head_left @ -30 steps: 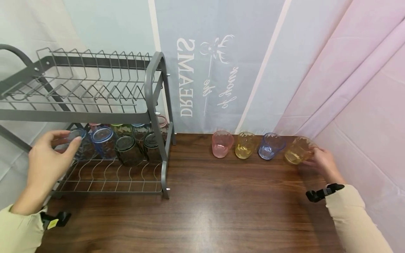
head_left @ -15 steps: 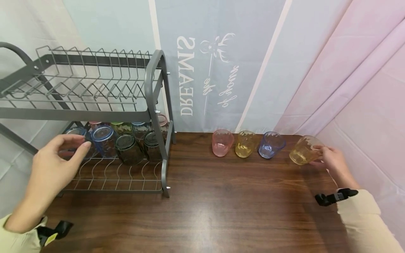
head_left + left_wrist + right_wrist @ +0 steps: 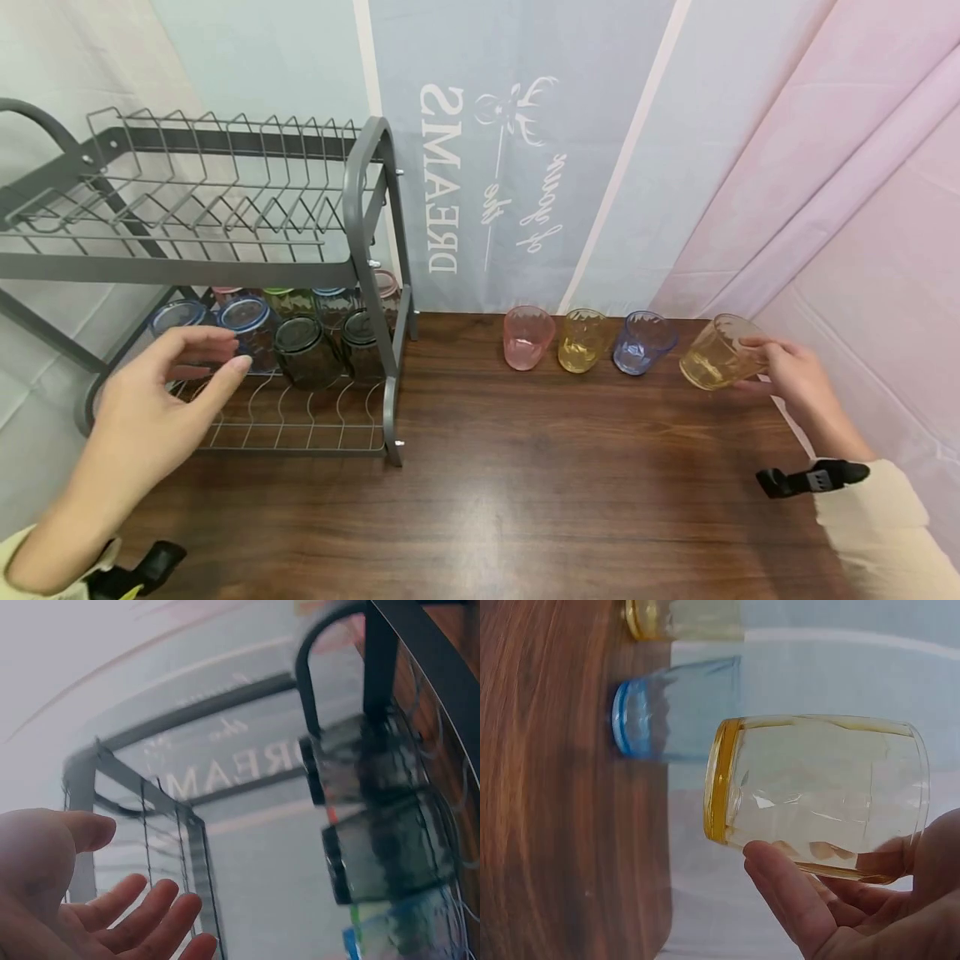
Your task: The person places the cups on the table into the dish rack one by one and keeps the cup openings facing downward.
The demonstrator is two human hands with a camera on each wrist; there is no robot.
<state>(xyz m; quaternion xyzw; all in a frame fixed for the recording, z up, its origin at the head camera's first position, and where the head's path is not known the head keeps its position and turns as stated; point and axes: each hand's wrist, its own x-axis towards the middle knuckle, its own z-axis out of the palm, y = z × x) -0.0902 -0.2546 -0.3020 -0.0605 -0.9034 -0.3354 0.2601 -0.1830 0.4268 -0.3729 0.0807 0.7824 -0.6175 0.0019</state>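
Note:
At the right, my right hand point(image 3: 806, 387) grips a clear yellow drinking glass point(image 3: 716, 354) by its side. In the right wrist view the yellow base of this glass point(image 3: 817, 787) shows apart from the wooden tabletop. To its left a blue glass point(image 3: 642, 343), a yellow glass point(image 3: 581, 343) and a pink glass point(image 3: 527, 337) stand in a row, mouths up. My left hand point(image 3: 161, 408) holds nothing; thumb and fingers are spread apart in front of the rack's lower tier. Behind the fingertips are a blue glass point(image 3: 257, 333) and a dark glass point(image 3: 303, 358), both upside down.
A grey two-tier dish rack point(image 3: 365, 200) fills the left; its upper wire tier holds nothing. Several upturned glasses crowd the lower tier, another dark one point(image 3: 360, 337) by the right post. A printed curtain point(image 3: 517, 183) hangs behind the brown table point(image 3: 525, 483).
My left hand has moved right and slightly down across the rack's front. The right hand has shifted right, drawing the held yellow glass away from the blue one.

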